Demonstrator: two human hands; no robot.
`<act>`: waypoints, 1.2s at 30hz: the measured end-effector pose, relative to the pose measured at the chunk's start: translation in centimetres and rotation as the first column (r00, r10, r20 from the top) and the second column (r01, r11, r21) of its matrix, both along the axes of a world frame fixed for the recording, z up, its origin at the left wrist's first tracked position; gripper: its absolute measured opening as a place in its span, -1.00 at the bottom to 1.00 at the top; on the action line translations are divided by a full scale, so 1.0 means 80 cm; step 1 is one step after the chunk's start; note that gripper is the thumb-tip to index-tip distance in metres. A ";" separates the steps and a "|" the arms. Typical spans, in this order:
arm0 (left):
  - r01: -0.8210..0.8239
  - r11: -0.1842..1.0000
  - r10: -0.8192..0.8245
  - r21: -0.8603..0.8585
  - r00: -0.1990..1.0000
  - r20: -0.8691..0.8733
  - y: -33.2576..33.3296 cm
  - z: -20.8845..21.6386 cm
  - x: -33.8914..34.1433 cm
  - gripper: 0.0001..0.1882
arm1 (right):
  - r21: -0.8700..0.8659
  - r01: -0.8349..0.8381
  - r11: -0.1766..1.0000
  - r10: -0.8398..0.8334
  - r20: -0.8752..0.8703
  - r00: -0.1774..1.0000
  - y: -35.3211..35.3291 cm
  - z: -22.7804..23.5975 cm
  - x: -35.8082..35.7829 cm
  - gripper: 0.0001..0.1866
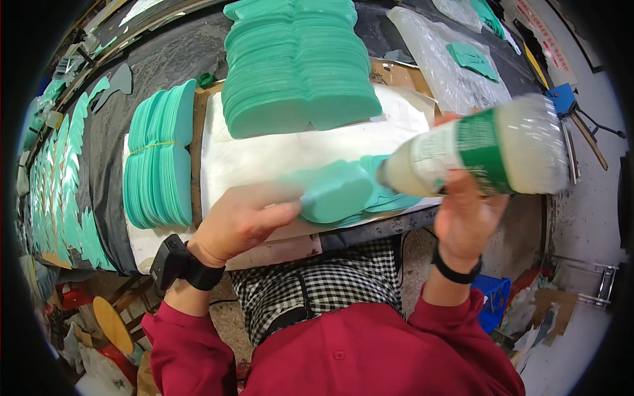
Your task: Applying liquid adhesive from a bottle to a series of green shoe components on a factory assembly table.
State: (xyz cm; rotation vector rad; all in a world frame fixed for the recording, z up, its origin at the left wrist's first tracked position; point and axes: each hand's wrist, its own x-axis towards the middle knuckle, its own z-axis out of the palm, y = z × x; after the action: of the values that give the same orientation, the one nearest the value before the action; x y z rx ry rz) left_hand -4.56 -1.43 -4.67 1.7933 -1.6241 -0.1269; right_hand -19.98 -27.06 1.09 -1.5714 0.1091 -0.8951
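My right hand (pixel 465 214) is wrapped round a large clear plastic bottle (pixel 535 145) with pale milky contents and a green and white label. The bottle lies tilted, its narrow neck pointing left and down over thin green sole-shaped sheets (pixel 389 198). My left hand (pixel 247 218) is at the left edge of the top green sheet (pixel 337 195). Its fingers are smeared by motion, and I cannot tell whether they grip the sheet. The thumb stretches toward the sheet's edge. Whether anything flows from the bottle's mouth does not show.
A tall stack of green sole shapes (pixel 297 72) stands on white paper (pixel 221 152) beyond my hands. To the left is a banded bundle (pixel 158 158). Green cut pieces (pixel 63 191) cover the far left. Plastic bags (pixel 442 59) lie back right; a blue crate (pixel 492 300) sits below the table.
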 end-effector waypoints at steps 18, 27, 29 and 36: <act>-0.349 0.934 0.320 0.073 0.910 0.265 0.024 0.002 -0.043 -0.60 | 0.048 -0.030 0.998 0.036 -0.121 0.992 0.025 -0.012 0.019 -0.39; -0.730 0.684 0.722 -0.004 0.677 -0.143 0.075 -0.027 -0.076 -0.63 | -0.001 -0.407 0.913 0.383 -0.333 0.862 0.088 -0.010 0.029 -0.46; -0.756 0.648 0.747 -0.092 0.655 -0.115 0.071 -0.014 -0.078 -0.62 | 0.264 -0.294 0.919 0.368 -0.303 0.879 0.079 0.006 0.026 -0.50; -0.770 0.632 0.754 -0.088 0.637 -0.159 0.048 0.013 -0.084 -0.65 | 0.028 -0.330 0.944 0.325 -0.279 0.904 0.087 -0.004 0.058 -0.25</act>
State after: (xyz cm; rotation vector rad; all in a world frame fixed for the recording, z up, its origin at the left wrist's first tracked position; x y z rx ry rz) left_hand -11.24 2.38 -3.66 2.1559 -0.6458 0.2841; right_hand -15.35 -20.07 0.76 -1.6666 0.0342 -0.4083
